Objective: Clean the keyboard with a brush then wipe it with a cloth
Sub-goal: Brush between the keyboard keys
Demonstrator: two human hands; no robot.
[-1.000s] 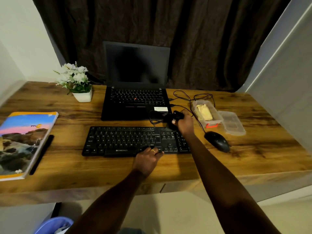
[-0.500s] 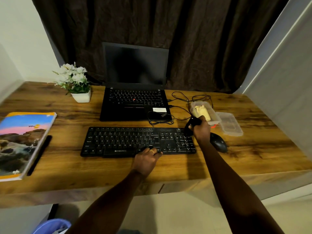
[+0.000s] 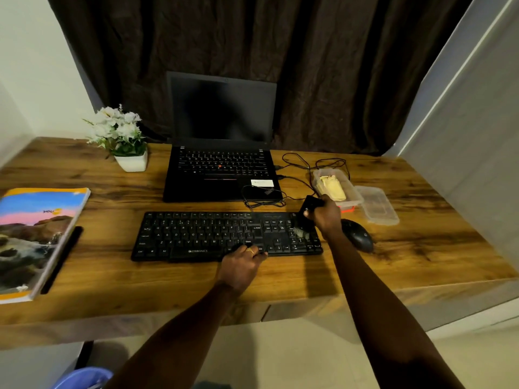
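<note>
A black keyboard (image 3: 202,234) lies across the middle of the wooden desk (image 3: 280,279). My right hand (image 3: 325,217) grips a small black brush (image 3: 307,210) over the keyboard's right end, and the grey bristles touch the number-pad keys. My left hand (image 3: 241,265) rests on the keyboard's front edge near the arrow keys, fingers curled over the rim. A yellow cloth (image 3: 332,186) lies folded in an open clear plastic box (image 3: 352,196) behind my right hand.
A black mouse (image 3: 358,238) sits right of the keyboard. The box lid (image 3: 377,206) lies beside the box. An open laptop (image 3: 222,153) with loose cables (image 3: 264,199) stands behind. A flower pot (image 3: 129,161) and a book (image 3: 36,237) sit left.
My right hand carried the brush from behind the keyboard's middle to its right end and lowered the bristles onto the number pad. My left hand stayed on the front edge.
</note>
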